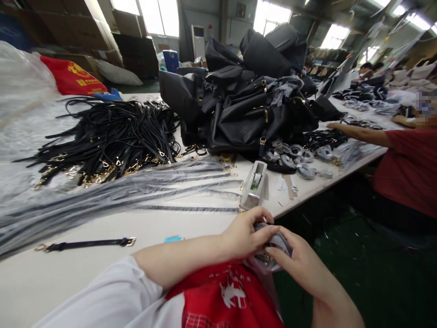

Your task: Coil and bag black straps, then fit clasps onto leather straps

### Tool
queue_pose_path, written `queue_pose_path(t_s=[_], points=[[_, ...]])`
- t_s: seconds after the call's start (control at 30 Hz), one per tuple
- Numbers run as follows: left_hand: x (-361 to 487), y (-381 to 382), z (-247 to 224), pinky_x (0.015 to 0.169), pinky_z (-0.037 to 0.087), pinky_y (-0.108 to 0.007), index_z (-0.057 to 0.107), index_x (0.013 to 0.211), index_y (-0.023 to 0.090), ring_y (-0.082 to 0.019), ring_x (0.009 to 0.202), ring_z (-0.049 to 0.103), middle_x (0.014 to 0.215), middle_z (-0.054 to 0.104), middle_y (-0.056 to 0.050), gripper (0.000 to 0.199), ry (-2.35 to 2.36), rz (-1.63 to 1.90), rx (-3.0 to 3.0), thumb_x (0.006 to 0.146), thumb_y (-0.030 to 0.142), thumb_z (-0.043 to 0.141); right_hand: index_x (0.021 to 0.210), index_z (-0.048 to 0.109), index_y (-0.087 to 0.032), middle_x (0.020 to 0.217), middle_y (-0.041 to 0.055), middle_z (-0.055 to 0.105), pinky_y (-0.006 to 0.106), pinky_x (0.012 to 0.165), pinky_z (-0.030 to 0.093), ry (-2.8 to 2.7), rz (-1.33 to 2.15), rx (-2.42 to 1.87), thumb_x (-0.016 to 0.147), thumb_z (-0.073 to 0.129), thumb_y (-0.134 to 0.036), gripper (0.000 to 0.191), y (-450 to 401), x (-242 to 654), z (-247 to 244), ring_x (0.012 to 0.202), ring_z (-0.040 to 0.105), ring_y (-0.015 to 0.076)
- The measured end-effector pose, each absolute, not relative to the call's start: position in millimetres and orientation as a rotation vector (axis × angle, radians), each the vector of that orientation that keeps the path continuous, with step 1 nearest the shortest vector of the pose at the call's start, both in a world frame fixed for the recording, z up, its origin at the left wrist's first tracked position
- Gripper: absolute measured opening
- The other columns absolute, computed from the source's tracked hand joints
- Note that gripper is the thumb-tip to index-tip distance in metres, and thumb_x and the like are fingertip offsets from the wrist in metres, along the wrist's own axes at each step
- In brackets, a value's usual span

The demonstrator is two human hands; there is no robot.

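Close to my body, over the table's front edge, both hands grip a coiled bag strap [282,244] in clear plastic. My left hand [244,232] closes on it from the left, thumb laid across the top. On the other side my right hand [300,255] is closed round the coil, and some metal hardware shows between the hands. Just beyond them stands a tape dispenser [254,184]. Plastic-wrapped straps [146,193] lie stretched out to the left, their clasps near the dispenser. A short black strap with a buckle [87,244] lies by itself at the left.
Black bags [249,109] are heaped at the back of the table. A pile of loose black straps [112,132] with gold clasps is at the left. Wrapped coils [305,171] lie beyond the dispenser. A co-worker in a red shirt [409,168] reaches over the table at the right.
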State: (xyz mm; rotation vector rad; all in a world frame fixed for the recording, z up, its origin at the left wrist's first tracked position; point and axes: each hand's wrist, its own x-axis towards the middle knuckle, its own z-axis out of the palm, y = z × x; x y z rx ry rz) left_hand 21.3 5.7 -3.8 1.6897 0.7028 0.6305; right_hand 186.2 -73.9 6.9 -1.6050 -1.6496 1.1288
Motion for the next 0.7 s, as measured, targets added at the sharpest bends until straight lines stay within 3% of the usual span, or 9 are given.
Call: queue_pose_path(t_s=[0.1, 0.2, 0.27, 0.37, 0.47, 0.57, 0.7], points=[[16.1, 5.3, -4.8, 0.068, 0.046, -0.023, 0.065, 0.091, 0.016, -0.014, 0.071, 0.057, 0.076, 0.063, -0.002, 0.030, 0.621, 0.590, 1.723, 0.091, 0.043, 0.053, 0.105, 0.063, -0.016, 0.100, 0.0080, 0.070, 0.032, 0.082, 0.048, -1.669, 1.136, -1.597, 0.091, 0.055, -0.036, 0.026, -75.7, 184.6, -2.1, 0.092, 0.064, 0.0237], [3.6, -1.3, -14.0, 0.077, 0.048, -0.025, 0.068, 0.101, 0.016, -0.017, 0.082, 0.062, 0.091, 0.070, -0.004, 0.026, 0.583, 0.508, 1.845, 0.084, 0.035, 0.064, 0.106, 0.064, -0.015, 0.104, 0.0087, 0.071, 0.033, 0.085, 0.049, -1.658, 1.244, -1.568, 0.085, 0.056, -0.024, 0.024, -78.7, 175.8, -11.6, 0.096, 0.065, 0.0244], [-6.6, -8.6, -26.3, 0.079, 0.049, -0.025, 0.069, 0.105, 0.017, -0.018, 0.085, 0.064, 0.096, 0.072, -0.005, 0.027, 0.603, 0.446, 1.872, 0.083, 0.032, 0.065, 0.103, 0.067, -0.017, 0.102, 0.0066, 0.071, 0.031, 0.086, 0.050, -1.694, 1.329, -1.555, 0.081, 0.058, -0.018, 0.024, -80.0, 169.6, -16.2, 0.095, 0.065, 0.0231], [-21.5, -18.7, -45.3, 0.081, 0.050, -0.025, 0.072, 0.103, 0.019, -0.018, 0.087, 0.066, 0.097, 0.074, -0.006, 0.023, 0.597, 0.332, 1.896, 0.089, 0.031, 0.058, 0.095, 0.070, -0.021, 0.095, 0.0019, 0.071, 0.027, 0.080, 0.051, -1.912, 1.328, -1.582, 0.076, 0.070, -0.022, 0.020, -73.2, 172.0, -19.5, 0.088, 0.065, 0.0202], [-33.7, -23.0, -52.0, 0.086, 0.050, -0.026, 0.074, 0.104, 0.019, -0.019, 0.092, 0.068, 0.099, 0.075, -0.006, 0.025, 0.589, 0.289, 1.908, 0.091, 0.031, 0.056, 0.100, 0.071, -0.023, 0.101, 0.0010, 0.072, 0.024, 0.084, 0.051, -1.934, 0.984, -1.866, 0.087, 0.066, -0.029, 0.016, -44.4, 192.8, -24.7, 0.094, 0.066, 0.0172], [-40.9, -22.3, -47.4, 0.092, 0.049, -0.026, 0.074, 0.109, 0.019, -0.019, 0.097, 0.068, 0.106, 0.075, -0.007, 0.032, 0.541, 0.307, 1.893, 0.096, 0.037, 0.050, 0.114, 0.066, -0.016, 0.114, 0.0113, 0.069, 0.033, 0.096, 0.049, -1.730, 0.606, -2.237, 0.101, 0.043, -0.022, 0.027, 3.6, 218.2, -37.1, 0.105, 0.065, 0.0199], [-42.2, -21.0, -43.1, 0.090, 0.050, -0.025, 0.075, 0.112, 0.017, -0.019, 0.096, 0.069, 0.104, 0.076, -0.009, 0.051, 0.502, 0.284, 1.874, 0.103, 0.042, 0.032, 0.122, 0.061, -0.015, 0.123, 0.0108, 0.064, 0.047, 0.096, 0.051, -1.648, 0.330, -2.535, 0.098, 0.058, -0.033, 0.030, 64.0, 230.3, -58.0, 0.109, 0.063, 0.0241]])
